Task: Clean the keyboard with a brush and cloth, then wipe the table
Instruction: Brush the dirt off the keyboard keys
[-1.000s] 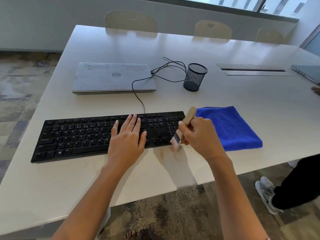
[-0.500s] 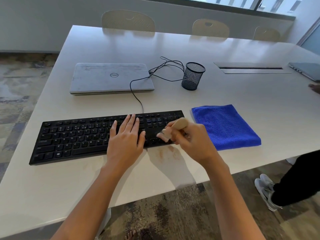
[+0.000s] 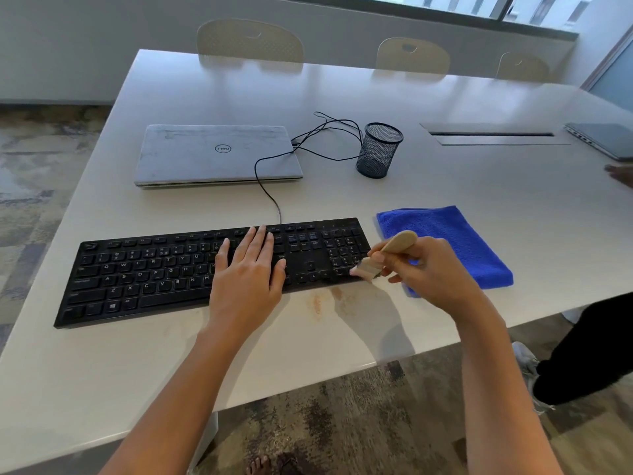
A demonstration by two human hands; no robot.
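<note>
Head view.

- Table [image 3: 479, 190]: pale, glossy top; a faint brownish stain [image 3: 318, 303] lies just near of the keyboard.
- Keyboard [image 3: 147, 275]: black, full-size, wired, flat on the table at about 8 o'clock of the view's centre, its long side running from 9 to 3 o'clock. Its cable [image 3: 267, 186] runs off toward 12 o'clock.
- Left hand [image 3: 246, 275]: open, palm down, fingers straight and together, resting on the keys right of the letter block.
- Right hand [image 3: 431, 272]: fingers curled round a brush, at the keyboard's 3 o'clock end.
- Brush [image 3: 397, 243]: small, with a pale wooden handle pointing to 1 o'clock; the light bristles touch the near corner of the number pad.
- Cloth [image 3: 455, 234]: blue microfibre, folded, flat on the table just beside the keyboard at its 3 o'clock, partly behind the right hand.
- Laptop [image 3: 215, 152]: silver Dell, lid closed, at 12 o'clock of the keyboard.
- Pen cup [image 3: 378, 150]: black mesh, upright, at 3 o'clock of the laptop.
- Second laptop [image 3: 603, 138]: grey, closed, at the frame's 3 o'clock edge.
- Chairs [image 3: 250, 41]: three pale backs along the far side.
</note>
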